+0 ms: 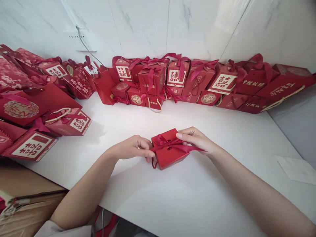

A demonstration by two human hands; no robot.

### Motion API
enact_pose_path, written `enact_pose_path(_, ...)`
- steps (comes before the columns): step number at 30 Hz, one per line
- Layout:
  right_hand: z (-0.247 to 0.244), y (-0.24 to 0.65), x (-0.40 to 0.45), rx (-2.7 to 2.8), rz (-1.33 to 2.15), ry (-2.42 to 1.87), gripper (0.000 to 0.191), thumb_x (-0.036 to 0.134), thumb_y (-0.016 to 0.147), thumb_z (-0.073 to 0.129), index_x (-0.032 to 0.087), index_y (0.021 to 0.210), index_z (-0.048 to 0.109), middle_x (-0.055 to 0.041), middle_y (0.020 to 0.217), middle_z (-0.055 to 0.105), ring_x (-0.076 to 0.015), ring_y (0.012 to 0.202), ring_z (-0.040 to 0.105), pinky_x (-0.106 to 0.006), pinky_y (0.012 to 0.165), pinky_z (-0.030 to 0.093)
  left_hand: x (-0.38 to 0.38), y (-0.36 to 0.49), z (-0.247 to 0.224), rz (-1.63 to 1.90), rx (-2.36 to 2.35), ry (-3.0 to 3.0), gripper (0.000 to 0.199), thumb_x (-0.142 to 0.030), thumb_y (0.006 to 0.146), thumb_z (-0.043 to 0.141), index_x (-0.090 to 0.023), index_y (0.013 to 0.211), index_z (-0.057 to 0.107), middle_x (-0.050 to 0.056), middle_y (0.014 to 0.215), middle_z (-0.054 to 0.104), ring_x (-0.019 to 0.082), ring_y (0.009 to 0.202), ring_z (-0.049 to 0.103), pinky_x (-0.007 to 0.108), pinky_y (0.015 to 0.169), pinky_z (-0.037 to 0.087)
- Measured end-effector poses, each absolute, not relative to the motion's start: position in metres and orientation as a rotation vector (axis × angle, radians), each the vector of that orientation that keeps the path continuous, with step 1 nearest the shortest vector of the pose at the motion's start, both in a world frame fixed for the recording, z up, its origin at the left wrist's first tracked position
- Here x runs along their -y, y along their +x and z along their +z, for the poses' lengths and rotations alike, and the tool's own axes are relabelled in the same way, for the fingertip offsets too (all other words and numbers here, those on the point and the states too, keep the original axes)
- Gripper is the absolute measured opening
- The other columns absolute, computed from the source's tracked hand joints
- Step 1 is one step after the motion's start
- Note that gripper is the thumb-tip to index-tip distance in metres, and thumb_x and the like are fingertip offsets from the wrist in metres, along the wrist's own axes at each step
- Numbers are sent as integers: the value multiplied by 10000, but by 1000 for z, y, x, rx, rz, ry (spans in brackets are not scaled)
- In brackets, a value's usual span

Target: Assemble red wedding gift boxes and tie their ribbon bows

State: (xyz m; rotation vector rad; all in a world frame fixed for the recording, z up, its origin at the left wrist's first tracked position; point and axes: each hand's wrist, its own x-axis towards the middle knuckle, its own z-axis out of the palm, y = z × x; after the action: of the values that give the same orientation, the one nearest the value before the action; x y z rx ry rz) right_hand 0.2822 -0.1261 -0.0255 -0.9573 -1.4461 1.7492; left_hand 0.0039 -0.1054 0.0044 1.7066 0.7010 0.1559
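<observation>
marbled wall tiles (143, 26), back | wall socket (87, 37) with grey cable (83, 44) | cardboard carton (32, 179), lower left | white sheet (296, 169), right edge

1 head-worn camera looks forward and down from above the white table (148, 197).

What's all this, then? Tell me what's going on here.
A person's bare hands are on a small red box above the white table. The right grip holds the box near its far right corner, thumb on top. The left grip is at its left end, by the dark pink ribbon looped across the top; whether it pinches the ribbon is hard to tell. More red boxes line the wall, with others grouped on the left.
</observation>
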Motion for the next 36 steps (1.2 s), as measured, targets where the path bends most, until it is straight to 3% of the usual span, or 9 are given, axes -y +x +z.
enact_pose_path(4,-28,283,127,1374,1698,-950,388,525,838,682,146,774,732,9,622,543,-91,522,413,-244,496,272,98,0,1,298,-888,1728,408,-486,895,553,-189,676,728,61,943,666,192,864,618,308,823,484)
enact_pose_path(7,-29,281,126,1385,1606,-997,426,555,835,668,147,714,682,59,505,421,-67,447,291,-233,452,199,95,4,-5,477,-1062,1701,457,-549,922,462,-199,779,719,55,895,679,207,881,617,333,819,478)
enact_pose_path(9,-28,278,126,1378,1569,-976,417,549,832,676,154,701,647,71,503,404,-63,445,287,-224,451,203,95,11,-10,752,-1164,1692,397,-548,910,490,-226,979,711,67,1082,672,239,1055,591,351,866,477)
enact_pose_path(12,-26,274,125,1356,1602,-877,360,515,818,709,166,756,640,28,645,564,-89,531,454,-224,516,340,96,21,-18,972,-1082,1705,373,-508,895,544,-250,1127,681,84,1286,586,263,1247,500,387,990,446)
enact_pose_path(20,-25,270,134,1505,1455,-838,291,468,880,660,186,811,638,0,735,610,-122,597,511,-254,568,409,110,30,-12,1013,-1002,1700,243,-434,851,650,-227,840,776,101,1238,593,289,1255,505,411,1029,452)
enact_pose_path(26,-22,271,135,1563,1371,-846,237,423,911,637,202,845,585,6,772,591,-123,630,507,-253,582,404,116,33,-13,1080,-1094,1681,197,-395,819,695,-211,775,750,93,1163,604,256,1154,569,373,927,503)
enact_pose_path(29,-23,269,135,1519,1328,-826,204,402,902,652,233,975,564,31,761,551,-121,625,499,-248,577,397,120,34,-13,1125,-1136,1771,203,-376,847,661,-200,758,710,81,1111,608,230,1107,577,387,973,459)
enact_pose_path(32,-24,268,135,1455,1350,-844,312,408,880,680,268,1097,507,65,712,502,-115,578,476,-237,543,381,124,36,-12,1137,-1162,1899,210,-366,880,614,-196,762,653,75,1133,593,226,1116,558,406,1010,419)
enact_pose_path(36,-24,269,134,1424,1450,-944,314,479,863,681,233,932,500,69,663,511,-99,540,452,-220,509,337,128,39,-11,1060,-1153,1976,274,-375,913,561,-185,716,571,75,1153,584,233,1147,538,418,1038,394)
